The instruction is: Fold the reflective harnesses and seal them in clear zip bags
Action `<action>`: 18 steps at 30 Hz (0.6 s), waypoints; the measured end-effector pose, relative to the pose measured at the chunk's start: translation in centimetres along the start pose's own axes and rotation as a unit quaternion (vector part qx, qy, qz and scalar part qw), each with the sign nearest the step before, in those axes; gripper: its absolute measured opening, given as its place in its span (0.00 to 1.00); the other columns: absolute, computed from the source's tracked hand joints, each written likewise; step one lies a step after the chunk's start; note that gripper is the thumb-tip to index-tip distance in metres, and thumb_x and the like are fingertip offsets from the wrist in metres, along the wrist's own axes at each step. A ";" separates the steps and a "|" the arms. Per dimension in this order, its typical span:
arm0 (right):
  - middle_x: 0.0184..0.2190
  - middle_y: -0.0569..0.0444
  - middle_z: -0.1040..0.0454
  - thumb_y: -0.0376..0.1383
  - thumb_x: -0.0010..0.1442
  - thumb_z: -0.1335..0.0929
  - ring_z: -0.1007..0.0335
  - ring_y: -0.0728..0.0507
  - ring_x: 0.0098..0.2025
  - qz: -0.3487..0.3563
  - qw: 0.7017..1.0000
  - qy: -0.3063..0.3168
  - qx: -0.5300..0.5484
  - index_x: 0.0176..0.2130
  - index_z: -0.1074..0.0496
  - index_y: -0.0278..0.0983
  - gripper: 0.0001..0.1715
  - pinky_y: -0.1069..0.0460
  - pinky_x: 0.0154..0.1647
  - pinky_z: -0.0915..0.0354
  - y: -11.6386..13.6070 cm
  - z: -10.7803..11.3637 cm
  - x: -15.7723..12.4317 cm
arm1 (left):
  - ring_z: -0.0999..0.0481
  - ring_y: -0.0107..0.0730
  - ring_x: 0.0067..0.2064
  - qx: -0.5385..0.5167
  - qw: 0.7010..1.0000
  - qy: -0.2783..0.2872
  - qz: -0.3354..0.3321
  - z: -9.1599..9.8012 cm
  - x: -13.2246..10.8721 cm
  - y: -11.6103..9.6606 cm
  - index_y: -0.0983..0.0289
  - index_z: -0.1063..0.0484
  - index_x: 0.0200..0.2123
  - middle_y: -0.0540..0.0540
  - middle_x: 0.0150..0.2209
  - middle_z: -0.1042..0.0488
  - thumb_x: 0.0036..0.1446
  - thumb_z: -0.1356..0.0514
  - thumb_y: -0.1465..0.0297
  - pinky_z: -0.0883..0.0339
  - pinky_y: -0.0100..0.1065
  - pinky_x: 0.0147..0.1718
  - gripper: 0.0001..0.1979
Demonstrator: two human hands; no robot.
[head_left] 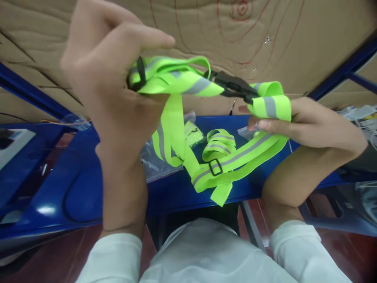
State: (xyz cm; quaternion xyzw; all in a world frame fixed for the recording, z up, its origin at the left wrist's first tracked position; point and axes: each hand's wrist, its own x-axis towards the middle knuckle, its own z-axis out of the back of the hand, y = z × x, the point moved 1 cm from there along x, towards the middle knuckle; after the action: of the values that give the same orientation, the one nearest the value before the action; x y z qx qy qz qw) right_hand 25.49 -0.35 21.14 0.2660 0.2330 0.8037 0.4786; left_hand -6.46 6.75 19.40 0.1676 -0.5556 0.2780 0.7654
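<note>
A neon-yellow reflective strap [173, 78] with grey stripes is stretched between my hands, above a blue table. My left hand [114, 74] is closed round its bunched left end, beside a black slider; the index finger points right. My right hand [306, 122] pinches a looped part between thumb and fingers. A black plastic buckle [232, 84] joins the strap between the two hands. Below, the strap hangs in a loop with another black slider [215, 167] on it. A coiled piece of the same webbing [219, 145] lies on the table behind the hanging loop.
A clear plastic bag [156, 169] and a small bag of folded yellow webbing [193, 133] lie on the blue table [85, 177]. Cardboard [294, 51] with red curved lines stands behind. A blue stool [332, 208] is at the lower right. A clear cup [79, 122] lies left.
</note>
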 end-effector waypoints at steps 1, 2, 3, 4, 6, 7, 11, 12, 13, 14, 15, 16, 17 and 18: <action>0.30 0.56 0.21 0.45 0.65 0.27 0.29 0.46 0.30 -0.003 0.999 -0.034 -0.029 0.37 0.17 0.39 0.12 0.51 0.30 0.35 0.4 0.1 -0.4 | 0.21 0.45 0.52 0.009 1.000 -0.012 -0.001 -0.1 0.0 0.1 0.61 0.16 0.52 0.54 0.45 0.20 0.56 0.36 0.75 0.29 0.44 0.52 0.20; 0.29 0.55 0.22 0.42 0.67 0.29 0.29 0.45 0.30 -0.007 0.995 -0.074 -0.070 0.37 0.18 0.39 0.11 0.51 0.31 0.35 0.8 0.1 -0.6 | 0.20 0.44 0.52 0.011 1.000 -0.010 0.015 -0.3 0.0 0.2 0.61 0.16 0.51 0.52 0.46 0.19 0.56 0.37 0.76 0.30 0.44 0.53 0.20; 0.30 0.55 0.22 0.39 0.69 0.31 0.28 0.44 0.31 -0.009 0.987 -0.121 -0.108 0.38 0.18 0.40 0.11 0.50 0.32 0.35 1.1 0.0 -0.8 | 0.20 0.43 0.51 0.004 0.999 0.006 0.046 -0.5 0.0 0.3 0.63 0.16 0.51 0.52 0.47 0.18 0.56 0.38 0.77 0.30 0.43 0.53 0.21; 0.32 0.54 0.21 0.36 0.69 0.32 0.26 0.43 0.34 -0.011 0.974 -0.187 -0.128 0.40 0.17 0.41 0.12 0.48 0.35 0.33 1.5 -0.1 -0.9 | 0.20 0.41 0.50 -0.014 0.996 0.031 0.088 -0.7 0.0 0.4 0.65 0.17 0.52 0.52 0.47 0.17 0.55 0.39 0.79 0.29 0.41 0.53 0.21; 0.46 0.52 0.18 0.35 0.68 0.33 0.21 0.36 0.47 -0.001 0.944 -0.292 -0.151 0.51 0.17 0.44 0.17 0.45 0.45 0.28 1.9 -0.4 -0.7 | 0.22 0.37 0.45 -0.111 0.970 0.087 0.200 -1.5 -0.1 0.7 0.66 0.17 0.50 0.52 0.43 0.18 0.54 0.38 0.78 0.26 0.39 0.48 0.20; 0.54 0.53 0.19 0.36 0.69 0.33 0.23 0.33 0.55 0.005 0.929 -0.336 -0.152 0.58 0.20 0.47 0.21 0.44 0.51 0.26 2.0 -0.6 -0.4 | 0.23 0.35 0.40 -0.186 0.939 0.104 0.271 -1.8 -0.2 0.9 0.66 0.17 0.47 0.52 0.39 0.19 0.54 0.36 0.76 0.25 0.40 0.45 0.17; 0.70 0.56 0.32 0.47 0.70 0.32 0.29 0.30 0.66 -0.011 0.899 -0.426 -0.100 0.69 0.30 0.49 0.30 0.46 0.52 0.23 1.5 -1.6 1.1 | 0.28 0.32 0.30 -0.454 0.781 0.085 0.421 -2.5 -0.1 1.2 0.61 0.21 0.39 0.51 0.33 0.25 0.48 0.25 0.62 0.22 0.45 0.38 0.16; 0.70 0.55 0.32 0.48 0.71 0.32 0.25 0.33 0.62 -0.010 0.905 -0.420 -0.059 0.68 0.31 0.50 0.30 0.47 0.48 0.22 1.3 -1.9 1.5 | 0.27 0.33 0.33 -0.482 0.769 0.074 0.414 -2.3 0.1 1.1 0.60 0.21 0.40 0.51 0.36 0.24 0.47 0.24 0.59 0.22 0.46 0.38 0.19; 0.67 0.54 0.29 0.48 0.71 0.32 0.22 0.36 0.55 0.001 0.912 -0.410 -0.009 0.66 0.29 0.50 0.27 0.48 0.44 0.23 1.2 -2.1 2.0 | 0.25 0.36 0.37 -0.496 0.766 0.068 0.402 -1.9 0.3 1.0 0.58 0.20 0.39 0.51 0.40 0.22 0.46 0.22 0.57 0.22 0.46 0.39 0.20; 0.60 0.52 0.24 0.46 0.71 0.31 0.21 0.39 0.46 0.018 0.916 -0.397 0.048 0.61 0.26 0.49 0.21 0.48 0.39 0.24 1.2 -2.4 2.3 | 0.24 0.41 0.43 -0.507 0.764 0.073 0.392 -1.4 0.4 1.0 0.57 0.20 0.39 0.50 0.44 0.21 0.45 0.22 0.54 0.22 0.46 0.40 0.21; 0.50 0.51 0.20 0.43 0.70 0.30 0.24 0.43 0.36 0.035 0.915 -0.387 0.109 0.53 0.22 0.47 0.14 0.49 0.33 0.27 1.2 -2.6 2.6 | 0.23 0.46 0.49 -0.517 0.760 0.091 0.383 -0.9 0.5 1.1 0.56 0.20 0.37 0.49 0.47 0.21 0.43 0.21 0.50 0.22 0.46 0.38 0.23; 0.39 0.52 0.20 0.41 0.69 0.29 0.30 0.46 0.28 0.047 0.911 -0.373 0.168 0.46 0.21 0.45 0.07 0.50 0.28 0.31 1.1 -2.7 2.8 | 0.24 0.51 0.53 -0.528 0.755 0.122 0.370 -0.5 0.5 1.3 0.54 0.20 0.37 0.49 0.48 0.20 0.41 0.21 0.48 0.22 0.46 0.36 0.25; 0.31 0.54 0.23 0.40 0.69 0.29 0.37 0.48 0.23 0.050 0.912 -0.344 0.216 0.41 0.21 0.43 0.06 0.50 0.23 0.36 1.1 -2.6 2.9 | 0.24 0.55 0.56 -0.536 0.752 0.158 0.349 -0.2 0.4 1.6 0.53 0.19 0.38 0.49 0.48 0.20 0.41 0.22 0.44 0.23 0.46 0.34 0.27; 0.26 0.55 0.26 0.43 0.70 0.30 0.42 0.49 0.20 0.043 0.920 -0.297 0.252 0.39 0.20 0.41 0.10 0.51 0.20 0.42 1.1 -2.5 2.8 | 0.23 0.57 0.56 -0.534 0.754 0.195 0.329 0.0 0.1 2.0 0.53 0.18 0.42 0.50 0.49 0.19 0.43 0.25 0.41 0.23 0.46 0.33 0.29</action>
State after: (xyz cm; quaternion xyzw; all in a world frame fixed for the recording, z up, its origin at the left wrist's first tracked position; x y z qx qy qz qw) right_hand 22.10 1.37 20.53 0.6140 0.2630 0.6221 0.4084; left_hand -7.66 8.38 19.42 -0.5197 -0.4731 0.1973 0.6835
